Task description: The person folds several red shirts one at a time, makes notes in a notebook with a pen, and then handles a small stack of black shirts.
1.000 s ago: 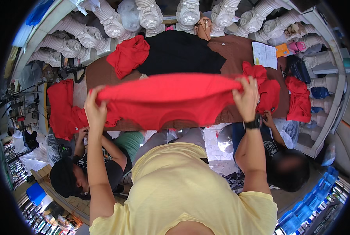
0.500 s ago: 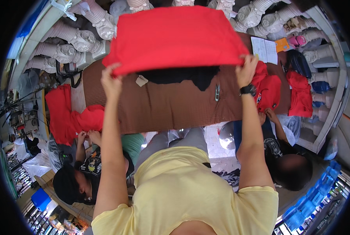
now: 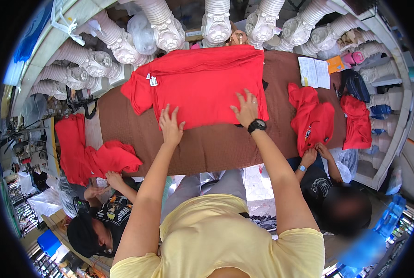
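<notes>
Pressing flat with both palms, I have my left hand (image 3: 170, 125) spread open on the near hem of the red shirt (image 3: 200, 83), fingers splayed, and my right hand (image 3: 247, 108), also open and gripping nothing, resting further right on the same cloth. The shirt lies on the brown table (image 3: 216, 146), its far edge close to the white balusters (image 3: 216, 23). To smooth it well, I judge the palms should sweep outward from the middle toward the sleeves, keeping even pressure so the fabric does not bunch. Bare table shows toward me and on either side of the shirt, so there is room to slide. On the right a crumpled red garment (image 3: 314, 120) is held by another person's hand (image 3: 309, 157); on the left more red cloth (image 3: 93, 155) lies near a second person's hand (image 3: 114, 178).
</notes>
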The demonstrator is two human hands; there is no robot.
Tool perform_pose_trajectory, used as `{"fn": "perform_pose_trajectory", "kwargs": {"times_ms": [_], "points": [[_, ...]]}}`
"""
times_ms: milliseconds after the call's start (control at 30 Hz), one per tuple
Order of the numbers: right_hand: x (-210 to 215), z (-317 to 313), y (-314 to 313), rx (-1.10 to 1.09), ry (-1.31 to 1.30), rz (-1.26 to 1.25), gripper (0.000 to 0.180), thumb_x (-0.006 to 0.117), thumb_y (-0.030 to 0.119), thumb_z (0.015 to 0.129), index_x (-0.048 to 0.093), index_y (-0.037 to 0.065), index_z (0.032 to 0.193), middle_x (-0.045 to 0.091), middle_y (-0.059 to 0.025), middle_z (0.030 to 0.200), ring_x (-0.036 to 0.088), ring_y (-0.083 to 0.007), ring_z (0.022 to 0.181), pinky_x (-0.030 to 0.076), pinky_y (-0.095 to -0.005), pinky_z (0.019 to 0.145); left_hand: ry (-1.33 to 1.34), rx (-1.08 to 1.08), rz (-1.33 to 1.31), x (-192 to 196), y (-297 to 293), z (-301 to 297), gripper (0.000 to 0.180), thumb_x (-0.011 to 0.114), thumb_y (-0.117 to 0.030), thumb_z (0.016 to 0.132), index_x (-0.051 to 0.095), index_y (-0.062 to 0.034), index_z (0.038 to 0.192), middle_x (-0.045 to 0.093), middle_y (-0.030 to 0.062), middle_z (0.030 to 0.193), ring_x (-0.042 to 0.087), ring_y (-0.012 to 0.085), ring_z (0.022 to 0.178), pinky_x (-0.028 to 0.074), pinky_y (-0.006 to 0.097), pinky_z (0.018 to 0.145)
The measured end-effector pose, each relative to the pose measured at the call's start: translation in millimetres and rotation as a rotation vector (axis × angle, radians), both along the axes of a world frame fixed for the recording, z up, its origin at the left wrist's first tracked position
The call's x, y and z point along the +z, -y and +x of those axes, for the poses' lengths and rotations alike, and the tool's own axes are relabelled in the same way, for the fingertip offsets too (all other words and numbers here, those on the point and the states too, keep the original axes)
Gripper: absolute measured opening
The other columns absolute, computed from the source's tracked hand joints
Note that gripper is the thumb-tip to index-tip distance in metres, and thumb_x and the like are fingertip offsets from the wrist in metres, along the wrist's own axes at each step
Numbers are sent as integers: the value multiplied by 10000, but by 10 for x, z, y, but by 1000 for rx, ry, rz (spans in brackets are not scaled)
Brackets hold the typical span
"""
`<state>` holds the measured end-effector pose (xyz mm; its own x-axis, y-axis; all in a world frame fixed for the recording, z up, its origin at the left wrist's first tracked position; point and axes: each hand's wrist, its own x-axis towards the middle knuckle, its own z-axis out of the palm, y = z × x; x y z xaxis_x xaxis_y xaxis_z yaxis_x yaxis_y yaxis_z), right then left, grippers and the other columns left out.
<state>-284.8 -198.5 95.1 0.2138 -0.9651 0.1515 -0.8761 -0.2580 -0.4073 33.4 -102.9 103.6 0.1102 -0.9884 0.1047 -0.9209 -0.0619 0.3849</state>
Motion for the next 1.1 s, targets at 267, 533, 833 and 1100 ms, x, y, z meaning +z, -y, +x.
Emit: {"fn": "perform_pose_trajectory", "kwargs": {"times_ms": [267, 533, 833, 1100], "points": [[-209, 635, 881, 64, -41, 91, 516, 615, 378, 956, 518, 209, 1433, 382, -155, 1510, 419, -421, 1308, 367, -562, 1100, 91, -167, 118, -185, 792, -205, 594, 697, -307, 917, 475, -141, 1442, 339, 142, 1560, 307, 406, 1437, 296, 575, 1152], [-117, 951, 1651, 159, -73, -69, 512, 522, 446, 1001, 508, 226, 1463, 386, -142, 1548, 370, -413, 1388, 319, -569, 1144, 88, -134, -40, -201, 1843, -160, 647, 597, -424, 971, 370, -240, 1549, 195, 99, 1657, 178, 422, 1508, 187, 649, 1190], [47, 1427, 1854, 122, -310, 286, 392, 609, 338, 923, 691, 97, 1221, 547, -179, 1385, 484, -367, 1315, 416, -539, 1061, 41, -58, 165, -458, 2110, -13, 600, 562, -462, 993, 417, -254, 1537, 198, 85, 1678, 121, 410, 1540, 143, 645, 1201], [-744, 1835, 2973, 262, -4, -228, 252, 575, 105, 861, 709, -18, 1035, 656, -211, 1114, 643, -369, 1047, 523, -446, 954, -244, 397, -368, -617, -62, -187, 332, 680, -162, 942, 609, -29, 1239, 477, 213, 1313, 438, 375, 1253, 333, 468, 1089]]}}
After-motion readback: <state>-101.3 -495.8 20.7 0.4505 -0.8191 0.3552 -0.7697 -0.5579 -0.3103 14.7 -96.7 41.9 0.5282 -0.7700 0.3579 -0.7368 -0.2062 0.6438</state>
